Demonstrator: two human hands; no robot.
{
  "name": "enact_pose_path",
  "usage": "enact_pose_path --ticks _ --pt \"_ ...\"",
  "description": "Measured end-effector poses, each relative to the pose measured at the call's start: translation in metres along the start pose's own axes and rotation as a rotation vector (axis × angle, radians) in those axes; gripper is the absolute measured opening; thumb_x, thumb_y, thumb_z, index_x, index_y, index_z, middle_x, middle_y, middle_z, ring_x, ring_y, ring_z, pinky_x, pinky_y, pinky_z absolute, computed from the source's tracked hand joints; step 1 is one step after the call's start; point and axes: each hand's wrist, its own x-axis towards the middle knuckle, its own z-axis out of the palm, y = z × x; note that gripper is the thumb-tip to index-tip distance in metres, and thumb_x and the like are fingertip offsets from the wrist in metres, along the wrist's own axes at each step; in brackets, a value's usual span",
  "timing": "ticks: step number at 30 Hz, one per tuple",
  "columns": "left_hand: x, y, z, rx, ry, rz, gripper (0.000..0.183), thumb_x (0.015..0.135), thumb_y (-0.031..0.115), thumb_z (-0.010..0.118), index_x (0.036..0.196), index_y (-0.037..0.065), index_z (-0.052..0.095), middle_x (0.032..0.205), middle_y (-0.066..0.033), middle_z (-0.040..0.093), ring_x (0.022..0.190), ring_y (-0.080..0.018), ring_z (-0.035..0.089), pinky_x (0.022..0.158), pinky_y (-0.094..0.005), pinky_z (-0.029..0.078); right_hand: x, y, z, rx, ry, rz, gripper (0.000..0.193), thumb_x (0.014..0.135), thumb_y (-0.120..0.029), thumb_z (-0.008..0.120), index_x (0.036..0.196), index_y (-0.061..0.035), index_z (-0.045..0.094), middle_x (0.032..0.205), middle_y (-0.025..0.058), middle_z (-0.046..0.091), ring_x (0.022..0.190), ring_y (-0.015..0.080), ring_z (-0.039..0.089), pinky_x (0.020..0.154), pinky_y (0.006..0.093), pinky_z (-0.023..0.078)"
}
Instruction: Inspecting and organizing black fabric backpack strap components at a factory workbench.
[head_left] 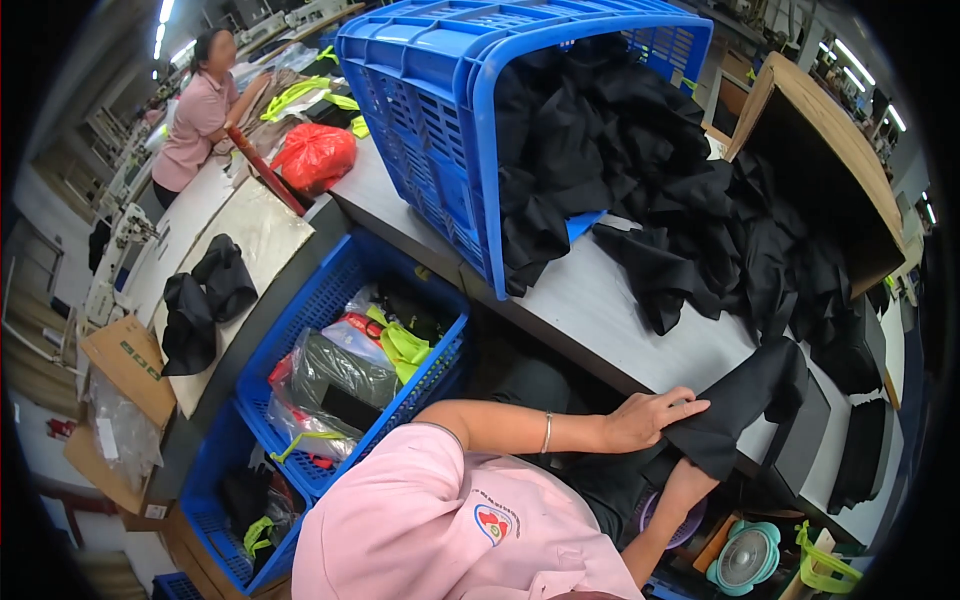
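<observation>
A black cloth piece [745,405] hangs between my hands at the near edge of the table on the right. My left hand [650,415], with a bracelet on its wrist, pinches the cloth's left edge, its index finger stretched along it. Below, my right hand [692,484] goes in under the same cloth, and the fabric hides its fingers. Just beyond lies a loose heap of black cloth pieces [700,260], spilling from a blue plastic crate [420,120] tipped on its side.
An open cardboard box [850,160] stands right of the heap, near stacked black pieces [862,455]. Blue baskets [270,375] with bagged goods sit at my left. A small turquoise fan [745,555] is low at right. Another person [195,125] stands at a far-left table.
</observation>
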Motion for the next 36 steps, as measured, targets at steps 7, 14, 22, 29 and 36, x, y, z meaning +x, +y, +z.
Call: enact_pose_path --ticks 7,14,22,29,36 --pt "-0.005 0.010 0.009 -0.182 0.239 -0.061 0.084 0.073 -0.011 0.055 0.151 0.015 0.040 0.133 -0.0145 0.051 0.107 -0.0369 0.063 0.085 -0.0415 0.056 -0.008 0.016 -0.008 0.241 0.090 0.158 0.033 0.091 -0.001 0.060 0.121 0.0110 0.055 0.121 0.0233 0.063 0.105 0.0349 0.060 0.097 0.0393 0.046" --pt "-0.007 0.009 0.013 -0.106 0.158 -0.094 0.085 0.071 -0.010 0.059 0.151 0.010 0.039 0.118 -0.0176 0.063 0.105 -0.0346 0.062 0.087 -0.0385 0.052 -0.012 0.026 -0.007 0.218 0.162 0.299 0.035 0.095 -0.005 0.058 0.125 0.0135 0.051 0.127 0.0219 0.060 0.109 0.0305 0.058 0.100 0.0375 0.045" --pt "-0.013 0.003 0.024 -0.216 0.298 -0.020 0.064 0.068 -0.010 0.061 0.131 0.002 0.058 0.107 -0.0165 0.067 0.102 -0.0358 0.062 0.090 -0.0403 0.050 -0.015 0.028 -0.003 0.298 0.290 0.407 0.033 0.093 -0.007 0.057 0.119 0.0148 0.054 0.120 0.0202 0.062 0.098 0.0291 0.058 0.094 0.0367 0.045" --pt "-0.009 0.003 0.020 -0.246 0.353 -0.068 0.066 0.069 -0.012 0.053 0.133 0.004 0.057 0.115 -0.0201 0.066 0.099 -0.0382 0.064 0.089 -0.0419 0.052 -0.017 0.033 -0.006 0.235 0.217 0.375 0.034 0.096 -0.007 0.058 0.120 0.0159 0.053 0.126 0.0258 0.060 0.106 0.0325 0.058 0.097 0.0390 0.046" --pt "-0.002 0.015 0.017 -0.625 0.301 -0.077 0.079 0.075 -0.014 0.058 0.150 0.006 0.040 0.139 -0.0221 0.055 0.125 -0.0348 0.058 0.104 -0.0362 0.047 -0.018 0.012 -0.004 0.385 0.302 0.409 0.039 0.095 -0.010 0.062 0.124 0.0137 0.050 0.127 0.0221 0.059 0.106 0.0315 0.059 0.097 0.0387 0.046"
